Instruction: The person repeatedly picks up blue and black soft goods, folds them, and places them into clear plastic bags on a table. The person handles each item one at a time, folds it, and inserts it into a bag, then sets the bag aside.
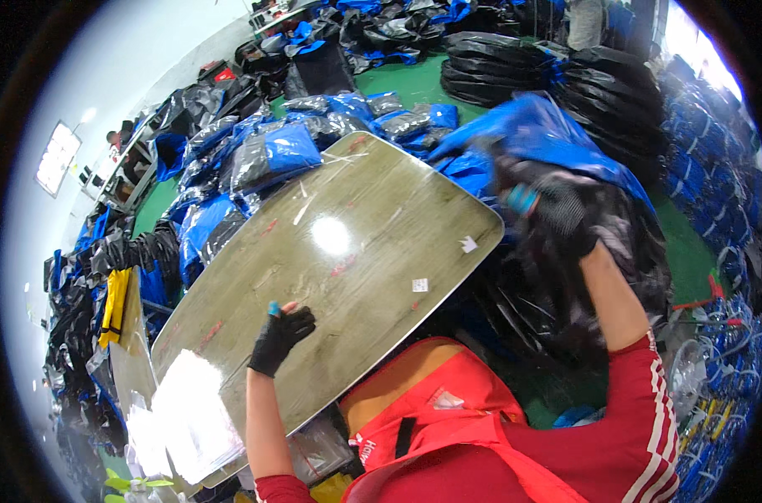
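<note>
My left hand [282, 337], in a black glove with blue tape on a fingertip, is over the glossy wood-patterned tabletop [372, 218]. Its fingers are loosely apart and nothing is in them. Off the table's right edge, my right hand [561, 214], gloved the same way, is smeared by motion. It appears closed on a blue-and-black sheet piece [557, 138], whose blue part spreads behind the hand. Black shiny material [624, 243] hangs below it. Exactly where the fingers grip cannot be made out.
Clear-wrapped blue and grey packages [276, 155] are heaped beyond the table. White bags or sheets [195, 411] lie at its near left corner. Black stacks [498, 67] stand on the green floor at the back. Strapped blue bundles [707, 151] line the right side.
</note>
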`<action>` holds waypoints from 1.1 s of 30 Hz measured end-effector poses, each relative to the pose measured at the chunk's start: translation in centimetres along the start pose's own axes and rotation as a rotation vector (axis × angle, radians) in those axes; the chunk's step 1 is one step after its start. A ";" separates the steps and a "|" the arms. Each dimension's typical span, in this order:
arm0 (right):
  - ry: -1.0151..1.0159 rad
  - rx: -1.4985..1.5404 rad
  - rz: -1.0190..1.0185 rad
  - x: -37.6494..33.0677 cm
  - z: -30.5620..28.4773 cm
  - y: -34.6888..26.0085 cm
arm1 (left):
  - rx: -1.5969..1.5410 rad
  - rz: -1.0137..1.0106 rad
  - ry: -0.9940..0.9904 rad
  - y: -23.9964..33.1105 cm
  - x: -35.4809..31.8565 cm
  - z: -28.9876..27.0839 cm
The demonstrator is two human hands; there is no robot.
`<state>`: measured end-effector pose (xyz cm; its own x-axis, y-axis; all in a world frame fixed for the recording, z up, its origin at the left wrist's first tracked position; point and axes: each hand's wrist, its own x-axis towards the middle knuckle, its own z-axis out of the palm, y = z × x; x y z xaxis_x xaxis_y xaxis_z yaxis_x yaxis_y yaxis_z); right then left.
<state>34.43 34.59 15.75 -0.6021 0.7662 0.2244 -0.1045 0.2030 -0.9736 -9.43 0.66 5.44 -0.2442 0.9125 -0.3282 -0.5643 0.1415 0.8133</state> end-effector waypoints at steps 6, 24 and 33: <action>-1.487 0.424 -0.276 -12.7 17.9 -4.2 | -0.041 0.010 0.158 4.3 0.0 -5.6; 0.504 -1.350 0.186 -2.0 -4.4 14.7 | -0.154 0.371 0.145 -4.8 3.9 -13.0; 0.504 -0.915 0.135 -0.2 -6.7 19.6 | -0.102 0.544 0.212 7.2 10.4 0.1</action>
<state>37.81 42.44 -3.13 -0.1437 0.9391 0.3122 0.7030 0.3189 -0.6357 -15.97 11.22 7.92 -0.6658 0.7457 0.0257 -0.3844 -0.3723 0.8448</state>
